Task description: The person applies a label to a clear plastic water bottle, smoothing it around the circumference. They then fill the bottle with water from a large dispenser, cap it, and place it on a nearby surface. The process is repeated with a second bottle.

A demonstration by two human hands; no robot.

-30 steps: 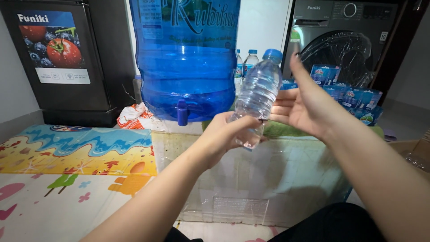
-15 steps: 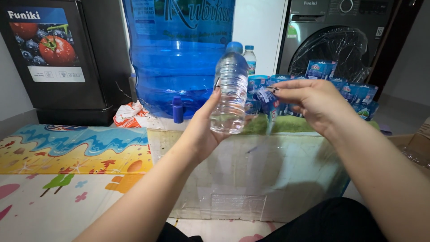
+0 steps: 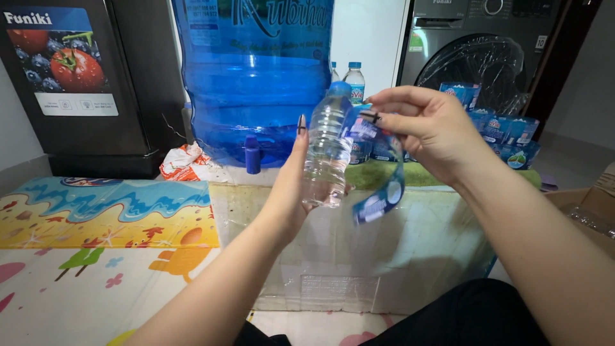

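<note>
The left hand point(image 3: 291, 192) is wrapped around a small clear plastic bottle point(image 3: 325, 154) with a blue cap, holding it upright in the air above a plastic-wrapped carton point(image 3: 359, 256) on the floor. Just right of the bottle, the right hand point(image 3: 429, 128) pinches a blue label strip point(image 3: 381, 173) between thumb and forefinger; the strip dangles down in a curve beside the bottle. Farther back stands a big blue water jug point(image 3: 256, 77), with a dark washing machine point(image 3: 487, 45) to its right.
</note>
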